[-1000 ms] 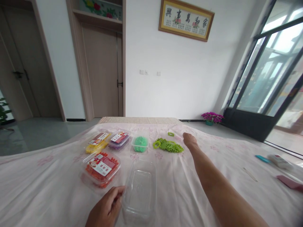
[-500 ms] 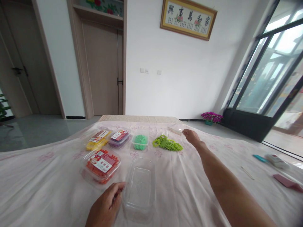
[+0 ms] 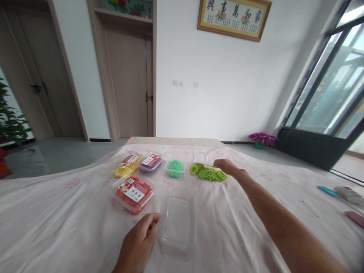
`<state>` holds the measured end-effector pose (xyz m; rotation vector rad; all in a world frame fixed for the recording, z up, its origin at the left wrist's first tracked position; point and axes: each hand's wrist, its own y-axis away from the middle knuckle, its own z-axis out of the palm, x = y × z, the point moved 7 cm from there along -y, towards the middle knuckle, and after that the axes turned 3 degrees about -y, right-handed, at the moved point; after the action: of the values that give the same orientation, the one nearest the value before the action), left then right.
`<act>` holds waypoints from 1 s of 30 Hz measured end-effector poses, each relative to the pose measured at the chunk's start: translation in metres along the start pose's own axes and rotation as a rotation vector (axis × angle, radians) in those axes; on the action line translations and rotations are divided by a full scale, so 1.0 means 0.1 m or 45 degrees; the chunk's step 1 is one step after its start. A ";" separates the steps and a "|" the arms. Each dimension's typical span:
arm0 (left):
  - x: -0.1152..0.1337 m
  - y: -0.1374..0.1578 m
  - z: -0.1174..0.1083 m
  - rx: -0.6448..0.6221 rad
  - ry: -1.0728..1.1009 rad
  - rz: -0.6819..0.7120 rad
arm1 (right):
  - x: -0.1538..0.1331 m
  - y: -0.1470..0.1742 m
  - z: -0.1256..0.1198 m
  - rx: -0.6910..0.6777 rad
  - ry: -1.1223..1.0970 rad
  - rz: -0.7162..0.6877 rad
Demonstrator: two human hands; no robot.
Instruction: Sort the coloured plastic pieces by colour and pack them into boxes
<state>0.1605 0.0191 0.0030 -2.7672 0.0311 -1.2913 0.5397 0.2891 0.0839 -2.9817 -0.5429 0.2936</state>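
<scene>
My left hand [image 3: 140, 240] is at the near left, thumb and fingers closed on the left rim of a clear plastic container [image 3: 178, 216] with nothing in it. On the far side of the cloth, my right hand [image 3: 226, 167] pinches a thin clear plastic lid, seen nearly edge-on and partly hidden. Just in front of that lid lies a heap of lime-green linked pieces [image 3: 209, 173]. Left of the heap stands an uncovered clear tub of mint-green pieces [image 3: 175, 169].
Lidded, labelled boxes hold red pieces [image 3: 133, 194], yellow pieces [image 3: 127, 166] and purple pieces [image 3: 151, 163] at left. A pale flowered cloth [image 3: 71, 216] covers the table. At right lie a thin stick [image 3: 309, 209], a blue item [image 3: 328, 190], a white pack [image 3: 348, 194] and a pink item [image 3: 355, 219].
My right hand has brought the clear lid nearer, down to the back edge of the lime-green heap. My left hand stays at the container. The camera has turned slightly left.
</scene>
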 end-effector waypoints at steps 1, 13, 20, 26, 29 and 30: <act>0.00 0.00 0.00 0.000 0.005 -0.006 | -0.06 0.05 -0.02 -0.024 -0.008 -0.047; 0.01 -0.02 -0.11 0.123 0.269 -0.003 | -0.62 0.93 -0.17 -0.194 -0.150 -0.267; 0.33 0.11 -0.36 0.468 -0.191 0.452 | -0.23 1.20 -0.39 0.295 0.007 0.152; 0.65 -0.19 -0.49 0.437 -0.793 0.538 | 0.07 1.39 -0.19 0.272 0.178 0.532; 0.64 -0.48 -0.50 0.291 -1.005 0.467 | -0.09 1.41 -0.08 0.183 0.132 0.433; 0.61 -0.56 -0.49 0.215 -1.054 0.442 | -0.16 1.41 -0.06 0.180 0.101 0.375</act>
<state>0.1618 0.0680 0.0860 -2.7458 0.3068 -0.0304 0.5736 0.1517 0.0746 -2.9134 -0.0687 0.2229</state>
